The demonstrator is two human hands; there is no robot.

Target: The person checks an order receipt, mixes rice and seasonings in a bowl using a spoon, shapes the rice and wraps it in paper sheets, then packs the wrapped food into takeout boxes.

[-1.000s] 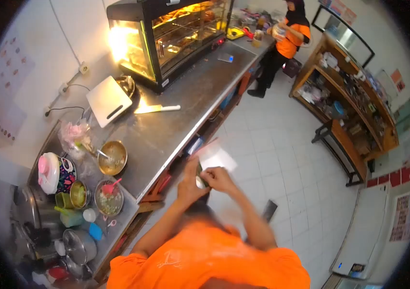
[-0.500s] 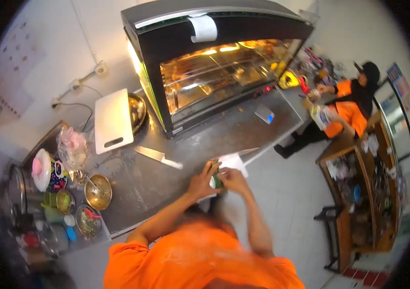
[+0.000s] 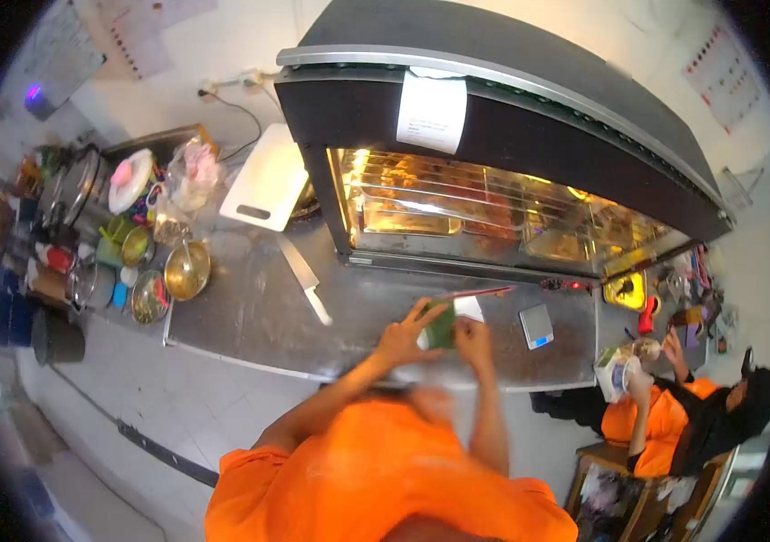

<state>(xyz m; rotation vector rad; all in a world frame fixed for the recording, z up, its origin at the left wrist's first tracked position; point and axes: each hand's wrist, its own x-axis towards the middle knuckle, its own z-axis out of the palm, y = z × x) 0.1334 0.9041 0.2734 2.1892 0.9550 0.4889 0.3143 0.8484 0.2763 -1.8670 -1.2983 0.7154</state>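
My left hand (image 3: 406, 338) and my right hand (image 3: 473, 341) meet over the front of the metal counter. Between them is a flat green piece (image 3: 441, 329), leaf-like or paper-like; its exact kind cannot be made out. The fingers of my left hand grip its left side. My right hand is closed at its right edge. A white sheet (image 3: 469, 309) shows just behind my right fingers, and a thin reddish strip (image 3: 480, 292) lies beyond. Left of my hands, a knife (image 3: 304, 273) with a white handle rests on the counter.
A lit glass food warmer (image 3: 493, 99) spans the back of the counter (image 3: 249, 312). A white cutting board (image 3: 267, 185) leans beside it. Metal bowls (image 3: 187, 270) stand left, a small scale (image 3: 537, 327) right. A co-worker (image 3: 665, 411) holds a container at the right.
The head view has turned, so the warmer and counter appear more level. The green piece now shows a broader flat face between my hands. The co-worker appears lower in view.
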